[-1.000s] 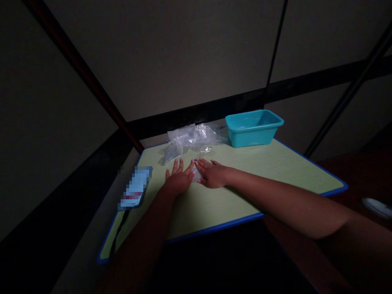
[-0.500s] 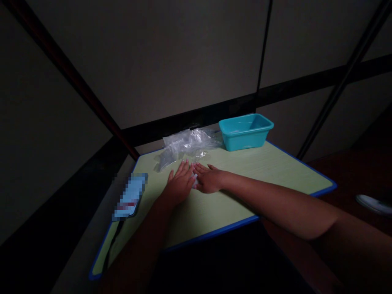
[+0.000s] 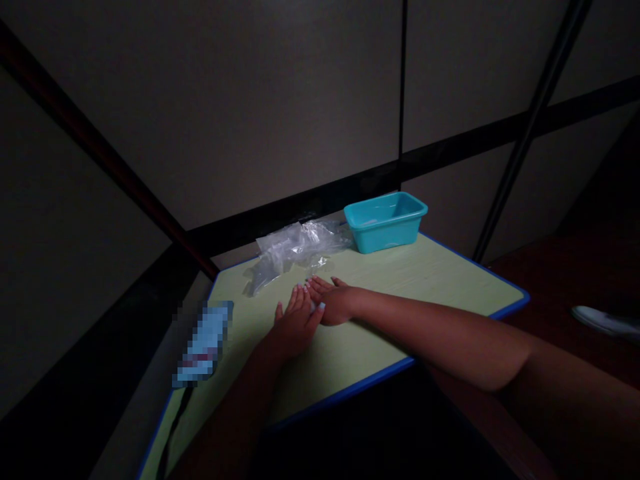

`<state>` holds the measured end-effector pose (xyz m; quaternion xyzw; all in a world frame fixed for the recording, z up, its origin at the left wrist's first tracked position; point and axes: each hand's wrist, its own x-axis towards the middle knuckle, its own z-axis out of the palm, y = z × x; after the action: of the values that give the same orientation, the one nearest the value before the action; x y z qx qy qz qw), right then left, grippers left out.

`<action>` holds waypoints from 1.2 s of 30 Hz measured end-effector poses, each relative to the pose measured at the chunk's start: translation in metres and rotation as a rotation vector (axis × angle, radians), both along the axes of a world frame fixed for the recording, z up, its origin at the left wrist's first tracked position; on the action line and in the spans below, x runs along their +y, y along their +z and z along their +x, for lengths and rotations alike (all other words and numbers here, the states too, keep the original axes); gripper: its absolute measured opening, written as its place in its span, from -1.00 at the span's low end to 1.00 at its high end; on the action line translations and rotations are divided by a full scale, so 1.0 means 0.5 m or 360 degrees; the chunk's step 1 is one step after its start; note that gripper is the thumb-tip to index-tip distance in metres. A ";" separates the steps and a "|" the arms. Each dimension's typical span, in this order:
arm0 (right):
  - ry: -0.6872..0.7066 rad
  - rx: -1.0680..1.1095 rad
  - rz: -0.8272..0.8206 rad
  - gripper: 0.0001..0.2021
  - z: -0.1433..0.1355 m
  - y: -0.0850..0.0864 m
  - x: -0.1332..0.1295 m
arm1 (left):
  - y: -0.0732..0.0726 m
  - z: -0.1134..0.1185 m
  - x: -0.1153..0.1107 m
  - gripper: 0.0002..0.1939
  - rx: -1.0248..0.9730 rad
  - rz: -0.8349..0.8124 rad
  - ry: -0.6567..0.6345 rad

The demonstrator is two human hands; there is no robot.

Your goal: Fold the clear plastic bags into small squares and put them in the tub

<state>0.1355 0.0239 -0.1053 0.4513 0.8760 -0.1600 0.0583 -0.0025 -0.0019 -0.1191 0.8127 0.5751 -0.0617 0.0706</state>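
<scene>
My left hand (image 3: pixel 295 325) lies palm down on the pale green table (image 3: pixel 360 347), its fingers extended and its thumb reaching toward the other hand. Right beside it, my right hand (image 3: pixel 334 301) is also flat, fingers stretched out. A small whitish piece (image 3: pixel 314 307) shows in the gap between the hands, mostly covered by them. Just beyond the fingertips lies a small clear plastic piece (image 3: pixel 320 265), and behind it are crumpled transparent plastic bags (image 3: pixel 285 250).
A turquoise plastic basket (image 3: pixel 387 233) stands at the table's back edge. On the left lies a blurred light-blue phone-like object (image 3: pixel 205 343) with a dark strap (image 3: pixel 175 423). Dark panelled walls rise behind. A white shoe (image 3: pixel 600 320) shows at far right.
My hands have come closer together, with the left thumb now against the right hand, and less of the whitish piece shows. The view has shifted slightly.
</scene>
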 end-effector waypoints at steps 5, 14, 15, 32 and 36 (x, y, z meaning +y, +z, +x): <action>-0.0029 -0.0002 -0.0001 -0.28 -0.002 0.001 -0.001 | 0.003 -0.007 0.002 -0.39 0.0053 0.0045 0.0007; -0.0006 -0.0013 0.0052 -0.26 -0.001 -0.013 0.004 | -0.010 -0.019 0.005 -0.33 0.0050 0.0086 0.0071; 0.0003 -0.0027 0.0060 -0.26 0.000 -0.013 0.004 | -0.010 -0.019 0.004 -0.32 0.0036 0.0068 0.0065; 0.0233 0.0078 0.0029 -0.31 0.000 -0.003 -0.004 | -0.004 -0.076 0.062 -0.46 -0.0058 0.0368 0.0436; 0.0263 0.0126 0.0019 -0.29 0.003 0.000 -0.007 | -0.014 -0.077 0.061 -0.47 0.0059 0.0281 0.0429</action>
<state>0.1369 0.0202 -0.1053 0.3712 0.9128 -0.1671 0.0340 -0.0410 0.0284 -0.1261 0.7300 0.6833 -0.0158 -0.0041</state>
